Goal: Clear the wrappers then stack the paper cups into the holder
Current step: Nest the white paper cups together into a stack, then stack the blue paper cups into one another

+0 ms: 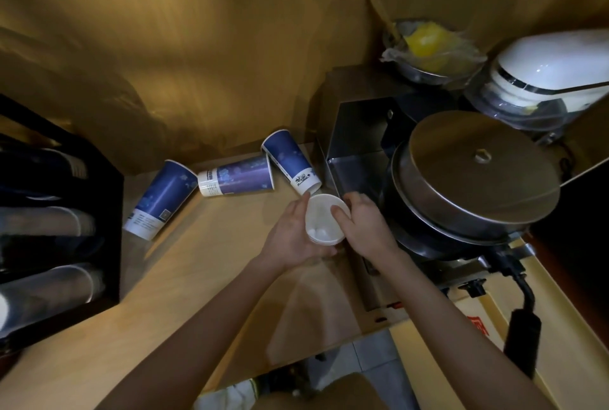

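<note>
My left hand (pixel 290 238) grips a paper cup (pixel 324 221) from its left side, mouth facing up at me, white inside with small white balled wrappers at the bottom. My right hand (pixel 362 225) rests on the cup's right rim, fingertips curled over the edge. Three blue paper cups lie tipped on the wooden counter behind: one at the left (pixel 161 200), one in the middle (pixel 237 177), one at the right (pixel 291 162). The black cup holder (pixel 108 205) stands at the far left with stacked cups in its slots.
A steel machine (pixel 359 132) and a round lidded pan (pixel 474 175) stand right beside my right hand. A bowl with a yellow bag (pixel 425 47) and a white appliance (pixel 543 70) sit behind. The counter's front edge (pixel 296 353) drops to a tiled floor.
</note>
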A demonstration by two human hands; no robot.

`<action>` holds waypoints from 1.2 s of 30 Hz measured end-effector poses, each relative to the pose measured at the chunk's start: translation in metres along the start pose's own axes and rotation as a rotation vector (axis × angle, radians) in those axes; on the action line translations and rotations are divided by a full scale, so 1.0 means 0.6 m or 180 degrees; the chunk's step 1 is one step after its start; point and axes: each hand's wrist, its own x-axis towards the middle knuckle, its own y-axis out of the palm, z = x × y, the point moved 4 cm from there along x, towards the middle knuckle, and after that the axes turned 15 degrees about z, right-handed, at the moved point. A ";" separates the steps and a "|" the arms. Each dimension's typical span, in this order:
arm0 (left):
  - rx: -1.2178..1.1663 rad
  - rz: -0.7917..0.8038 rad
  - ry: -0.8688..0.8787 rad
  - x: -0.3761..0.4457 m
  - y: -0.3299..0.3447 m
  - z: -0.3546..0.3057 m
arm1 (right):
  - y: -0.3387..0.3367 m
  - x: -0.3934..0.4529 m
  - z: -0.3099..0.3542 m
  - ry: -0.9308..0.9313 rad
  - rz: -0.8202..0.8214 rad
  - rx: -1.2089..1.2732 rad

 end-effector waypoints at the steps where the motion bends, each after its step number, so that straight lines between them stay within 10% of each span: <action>1: 0.0016 0.0040 0.0006 -0.003 -0.004 0.000 | -0.003 0.003 0.006 0.0015 -0.0014 -0.0108; 10: 0.1197 -0.0239 -0.0809 -0.058 -0.128 0.036 | -0.002 0.069 0.113 -0.0561 0.0082 -0.1099; 21: 0.0952 -0.1121 -0.1462 -0.090 -0.277 0.205 | 0.087 0.220 0.252 -0.1288 0.0529 -0.2109; 36: 0.0713 -0.0975 -0.2075 -0.037 -0.246 0.369 | 0.155 0.334 0.174 -0.0805 0.0912 -0.2368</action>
